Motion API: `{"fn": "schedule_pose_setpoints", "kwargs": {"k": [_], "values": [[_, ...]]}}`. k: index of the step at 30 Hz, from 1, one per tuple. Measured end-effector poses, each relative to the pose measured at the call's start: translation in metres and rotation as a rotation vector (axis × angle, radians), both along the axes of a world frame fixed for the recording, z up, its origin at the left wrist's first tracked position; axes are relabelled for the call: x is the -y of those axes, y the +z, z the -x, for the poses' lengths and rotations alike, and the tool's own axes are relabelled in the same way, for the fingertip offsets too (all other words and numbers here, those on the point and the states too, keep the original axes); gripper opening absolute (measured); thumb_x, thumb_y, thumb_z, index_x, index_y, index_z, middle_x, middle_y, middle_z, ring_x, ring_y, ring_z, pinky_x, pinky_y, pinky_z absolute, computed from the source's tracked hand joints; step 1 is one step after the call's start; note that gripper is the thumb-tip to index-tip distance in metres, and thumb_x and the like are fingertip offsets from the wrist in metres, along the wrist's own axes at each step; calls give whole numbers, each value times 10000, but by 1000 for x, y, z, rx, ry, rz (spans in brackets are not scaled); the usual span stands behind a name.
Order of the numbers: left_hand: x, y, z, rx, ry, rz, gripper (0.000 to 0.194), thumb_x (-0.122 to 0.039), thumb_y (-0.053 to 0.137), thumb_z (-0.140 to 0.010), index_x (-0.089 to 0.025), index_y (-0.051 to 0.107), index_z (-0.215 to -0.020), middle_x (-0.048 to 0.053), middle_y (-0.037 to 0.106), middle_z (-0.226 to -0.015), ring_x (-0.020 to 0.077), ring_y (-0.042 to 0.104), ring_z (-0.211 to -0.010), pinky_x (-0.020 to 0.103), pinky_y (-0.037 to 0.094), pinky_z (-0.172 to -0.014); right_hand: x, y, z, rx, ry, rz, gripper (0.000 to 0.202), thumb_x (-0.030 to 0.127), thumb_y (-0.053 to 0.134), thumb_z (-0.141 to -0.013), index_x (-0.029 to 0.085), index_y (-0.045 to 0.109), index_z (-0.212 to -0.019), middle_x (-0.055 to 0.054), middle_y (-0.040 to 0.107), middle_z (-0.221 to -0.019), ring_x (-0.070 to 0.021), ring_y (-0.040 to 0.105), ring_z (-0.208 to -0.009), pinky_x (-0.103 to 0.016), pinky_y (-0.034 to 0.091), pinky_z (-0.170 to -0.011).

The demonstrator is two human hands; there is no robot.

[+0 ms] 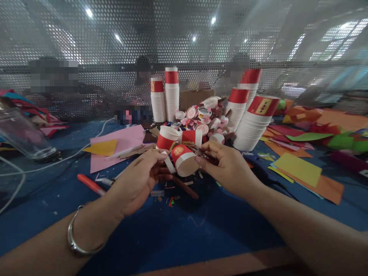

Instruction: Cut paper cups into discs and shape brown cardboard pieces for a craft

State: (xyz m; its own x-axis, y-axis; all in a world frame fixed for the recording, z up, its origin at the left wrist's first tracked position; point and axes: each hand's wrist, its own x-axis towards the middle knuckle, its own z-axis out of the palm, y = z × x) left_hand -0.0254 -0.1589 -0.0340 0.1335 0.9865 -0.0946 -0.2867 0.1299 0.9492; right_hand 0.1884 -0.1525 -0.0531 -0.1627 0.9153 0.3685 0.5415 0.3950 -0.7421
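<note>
My left hand (143,178) pinches a small white paper piece (169,162) between thumb and fingers. Right beside that piece lies a red and white paper cup (185,161) on its side, its base toward me. My right hand (224,165) is closed around a dark tool (205,154), which looks like scissors, with its tip by the cup. Just behind are two more red and white cups, one tilted (167,137) and one on its side (193,137). A heap of cut cup pieces (201,119) rises behind them.
Tall cup stacks stand at the back centre (171,96) and right (253,126). Pink paper (97,163), a red marker (90,184) and a glass jar (25,134) are on the left. Yellow paper (299,168) lies right. Scraps and a brown stick (185,187) lie in front.
</note>
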Motion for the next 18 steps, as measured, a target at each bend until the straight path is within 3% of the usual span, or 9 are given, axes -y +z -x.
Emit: {"fn": "schedule_pose_setpoints", "kwargs": {"k": [9, 13, 18], "values": [[2, -4, -1, -92, -41, -32, 108, -292, 685, -818, -196, 689, -868, 42, 721, -877, 203, 665, -806, 334, 557, -718, 8, 5, -6, 124, 94, -45, 84, 246, 648, -853, 189, 632, -912, 8, 663, -727, -136, 578, -620, -260, 424, -591], [4, -2, -3, -58, 36, -75, 165, -264, 706, -790, -194, 684, -938, 41, 714, -930, 199, 652, -862, 323, 551, -758, 9, 10, -15, 138, 23, -130, 104, 241, 672, -822, 192, 644, -909, 0, 681, -741, -138, 593, -624, -259, 435, -594], [8, 3, -1, -67, 51, -114, 126, -247, 680, -824, -167, 677, -921, 63, 691, -945, 205, 630, -915, 324, 542, -810, 15, 28, -45, -27, -98, -118, 166, 352, 728, -820, 194, 677, -827, -25, 654, -678, -124, 543, -557, -271, 398, -517]]}}
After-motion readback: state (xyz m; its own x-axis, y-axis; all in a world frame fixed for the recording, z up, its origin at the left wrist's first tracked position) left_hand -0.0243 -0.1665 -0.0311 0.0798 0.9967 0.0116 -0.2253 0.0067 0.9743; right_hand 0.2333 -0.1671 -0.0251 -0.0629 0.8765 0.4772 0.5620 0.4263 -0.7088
